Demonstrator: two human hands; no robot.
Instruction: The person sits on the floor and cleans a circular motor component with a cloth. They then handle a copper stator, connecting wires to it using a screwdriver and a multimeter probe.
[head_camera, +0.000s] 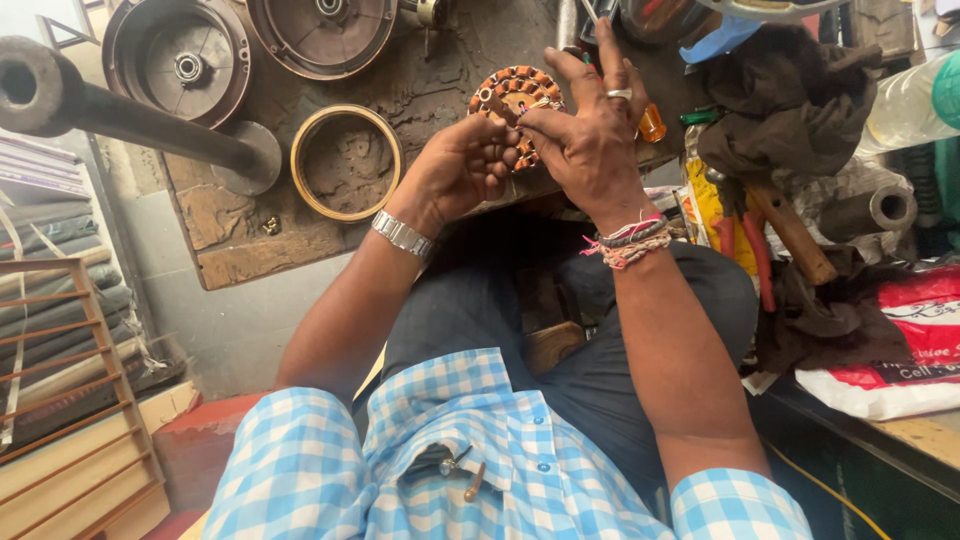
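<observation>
A round fan stator (512, 92) with copper windings and orange insulation sits up in front of me, held between both hands. My left hand (462, 165) grips its lower left edge, with a metal watch on that wrist. My right hand (590, 135) covers its right side, thumb and fingers pinched at the windings, a ring on one finger and threads round the wrist. An orange-handled tool (651, 124) peeks out behind the right hand; I cannot tell if it is held.
A worn brown workbench (250, 235) holds a brass-coloured ring (346, 162), two round metal motor covers (180, 60), and a heavy steel shaft (120, 110). Right of me lie red-handled pliers (760, 262), a wooden hammer handle (795, 235), dark rags and a plastic bag (900, 350).
</observation>
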